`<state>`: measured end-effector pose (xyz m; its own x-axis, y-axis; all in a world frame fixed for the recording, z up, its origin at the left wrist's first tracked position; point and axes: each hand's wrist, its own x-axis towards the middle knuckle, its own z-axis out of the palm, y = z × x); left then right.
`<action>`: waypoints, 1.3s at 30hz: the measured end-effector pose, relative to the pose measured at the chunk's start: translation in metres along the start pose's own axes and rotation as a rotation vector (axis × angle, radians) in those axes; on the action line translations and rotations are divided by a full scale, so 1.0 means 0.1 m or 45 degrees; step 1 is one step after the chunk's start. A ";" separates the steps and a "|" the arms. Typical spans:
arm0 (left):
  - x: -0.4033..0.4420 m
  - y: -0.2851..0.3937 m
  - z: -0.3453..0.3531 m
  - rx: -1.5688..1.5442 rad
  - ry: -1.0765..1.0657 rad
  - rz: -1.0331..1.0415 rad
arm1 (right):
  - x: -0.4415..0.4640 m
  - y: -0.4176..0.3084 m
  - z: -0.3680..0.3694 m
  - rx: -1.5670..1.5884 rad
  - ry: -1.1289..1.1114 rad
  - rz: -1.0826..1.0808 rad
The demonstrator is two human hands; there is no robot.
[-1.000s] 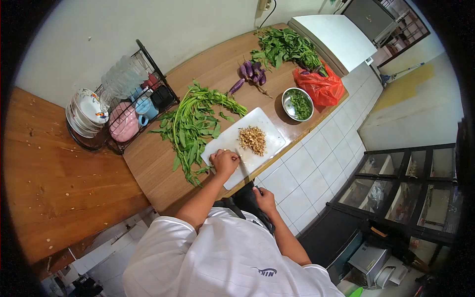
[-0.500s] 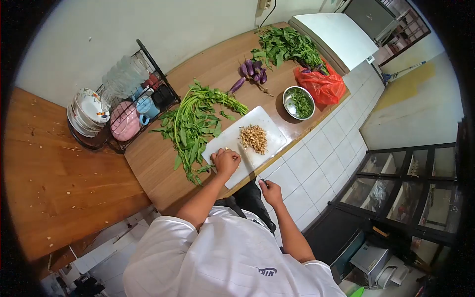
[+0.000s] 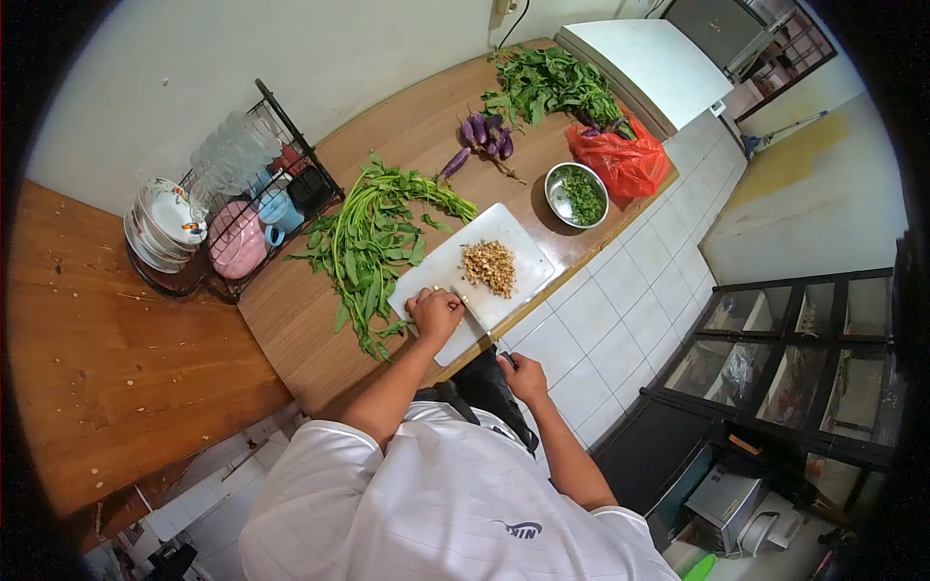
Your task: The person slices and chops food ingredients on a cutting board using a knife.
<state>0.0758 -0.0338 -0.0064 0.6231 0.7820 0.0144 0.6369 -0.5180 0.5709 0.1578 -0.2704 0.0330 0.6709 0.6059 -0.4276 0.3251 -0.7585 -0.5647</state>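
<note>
My left hand (image 3: 435, 314) is on the white cutting board (image 3: 523, 240), its fingers curled over small pale pieces of food that are mostly hidden. In my right hand (image 3: 524, 376) is the dark handle of a kitchen knife (image 3: 478, 316); its blade reaches over the board, close beside my left fingertips. A heap of chopped light-brown bits (image 3: 488, 268) lies on the board just beyond the blade. To the left of the board spreads a bunch of leafy greens (image 3: 373, 252) with long stems.
Purple eggplants (image 3: 489, 136), more greens (image 3: 562, 87), a red plastic bag (image 3: 620, 160) and a metal bowl of chopped greens (image 3: 578, 196) are farther along the wooden table (image 3: 387, 121). A dish rack (image 3: 308, 145) with plates and cups stands at left. Black shelving (image 3: 765, 363) is at right.
The knife blade has shifted slightly toward my body, near my left fingers. The whole view has slid a little; my left hand stays at the same spot on the board.
</note>
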 end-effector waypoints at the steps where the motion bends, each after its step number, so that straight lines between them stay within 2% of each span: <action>1: 0.01 -0.01 0.01 0.014 -0.014 -0.003 | 0.07 -0.01 0.04 -0.007 0.065 -0.018; 7: -0.05 -0.06 0.03 -0.052 0.112 0.078 | 0.18 0.05 0.01 0.139 0.111 -0.070; 9: -0.06 -0.10 0.05 -0.061 0.127 0.066 | 0.07 0.07 -0.06 0.105 -0.068 -0.021; 17: -0.05 -0.08 0.00 -0.001 0.068 0.013 | -0.20 0.19 -0.04 0.239 -0.149 0.036; 20: -0.03 -0.10 0.00 -0.044 0.064 0.025 | -0.16 0.12 -0.01 0.160 -0.090 0.016; 22: -0.02 -0.10 -0.03 0.015 0.042 0.075 | -0.11 0.02 -0.03 -0.029 0.003 -0.025; 26: 0.00 -0.03 -0.11 0.009 -0.020 0.071 | 0.05 -0.07 0.06 -0.009 0.160 -0.065; 29: -0.03 -0.11 -0.08 -0.005 -0.008 0.117 | 0.11 -0.04 0.07 0.087 0.113 -0.018; 31: -0.06 -0.12 -0.07 0.002 0.037 0.130 | 0.02 0.00 0.01 0.217 -0.091 0.047; 39: -0.06 -0.12 -0.07 0.014 -0.005 0.043 | -0.25 0.11 0.06 0.190 -0.082 -0.010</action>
<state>0.0615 -0.0296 -0.0079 0.6461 0.7627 0.0300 0.6204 -0.5477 0.5614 0.1407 -0.2921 0.0335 0.6230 0.6293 -0.4646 0.2245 -0.7128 -0.6645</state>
